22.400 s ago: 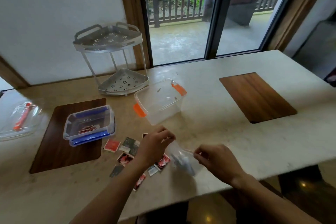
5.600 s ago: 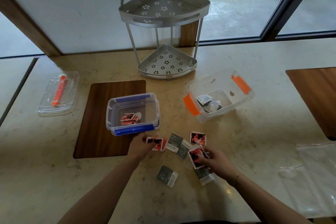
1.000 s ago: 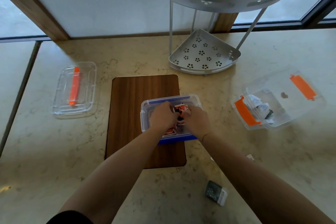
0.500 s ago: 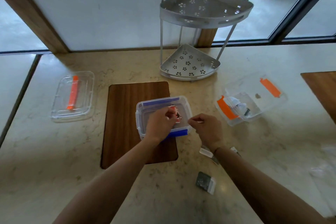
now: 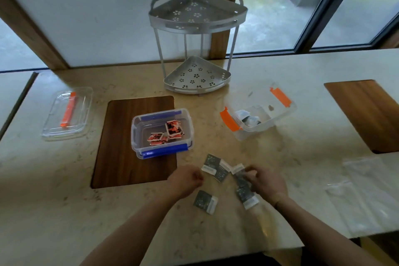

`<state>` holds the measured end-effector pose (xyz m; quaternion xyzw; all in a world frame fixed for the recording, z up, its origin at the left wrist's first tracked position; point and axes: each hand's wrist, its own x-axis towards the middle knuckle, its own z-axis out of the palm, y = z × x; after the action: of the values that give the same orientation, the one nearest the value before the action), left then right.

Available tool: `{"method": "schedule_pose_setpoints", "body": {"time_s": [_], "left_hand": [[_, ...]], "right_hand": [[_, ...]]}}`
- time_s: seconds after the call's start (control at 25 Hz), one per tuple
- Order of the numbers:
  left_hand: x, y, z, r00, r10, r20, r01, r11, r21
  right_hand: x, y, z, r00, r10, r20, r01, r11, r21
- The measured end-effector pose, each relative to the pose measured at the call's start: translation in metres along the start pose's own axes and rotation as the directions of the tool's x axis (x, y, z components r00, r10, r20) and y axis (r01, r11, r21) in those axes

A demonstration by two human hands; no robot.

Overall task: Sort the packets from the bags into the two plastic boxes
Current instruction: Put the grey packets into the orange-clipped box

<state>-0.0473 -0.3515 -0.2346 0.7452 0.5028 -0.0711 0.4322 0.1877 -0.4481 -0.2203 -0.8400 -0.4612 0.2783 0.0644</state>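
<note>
The blue-clipped box stands on a wooden inlay and holds several red packets. To its right, the orange-clipped box holds grey and white packets. Several grey packets lie on the counter in front of me. My left hand hovers just left of them, fingers curled, with nothing in it. My right hand pinches one grey packet at the right of the group. Another grey packet lies nearer to me.
A clear lid with an orange clip rests at the far left. A two-tier metal corner rack stands behind the boxes. Empty clear bags lie at the right, near the counter's front edge. A second wooden inlay is at the far right.
Both hands have left the blue-clipped box and come back toward me to the grey packets. The red packets stay in the box. My right hand now grips a grey packet.
</note>
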Motion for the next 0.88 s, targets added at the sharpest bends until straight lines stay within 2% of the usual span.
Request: {"method": "schedule_pose_setpoints", "body": {"time_s": [0.08,0.2,0.32,0.52,0.68,0.88], "left_hand": [[-0.006,0.008,0.018,1.0,-0.011,-0.026,0.015,0.989,0.149],[-0.016,0.009,0.041,0.989,0.135,-0.064,-0.096,0.9,0.426],[-0.025,0.007,0.057,0.985,0.174,-0.019,-0.141,0.853,0.502],[-0.03,0.014,0.069,0.99,0.116,-0.084,-0.04,0.786,0.617],[-0.028,0.013,0.07,0.992,0.029,-0.121,0.049,0.804,0.593],[-0.025,0.007,0.072,0.992,-0.025,-0.124,0.089,0.83,0.551]], "right_hand": [[-0.005,0.025,0.003,0.998,-0.041,0.041,0.046,0.99,-0.13],[-0.012,0.047,0.013,0.984,-0.163,0.074,0.177,0.951,-0.256],[-0.021,0.047,0.025,0.973,-0.191,0.126,0.223,0.914,-0.338],[-0.015,0.047,0.041,0.979,-0.159,0.13,0.184,0.96,-0.212],[-0.009,0.045,0.041,0.983,-0.12,0.14,0.127,0.991,-0.043],[0.0,0.048,0.036,0.963,-0.12,0.242,0.106,0.992,0.068]]}}
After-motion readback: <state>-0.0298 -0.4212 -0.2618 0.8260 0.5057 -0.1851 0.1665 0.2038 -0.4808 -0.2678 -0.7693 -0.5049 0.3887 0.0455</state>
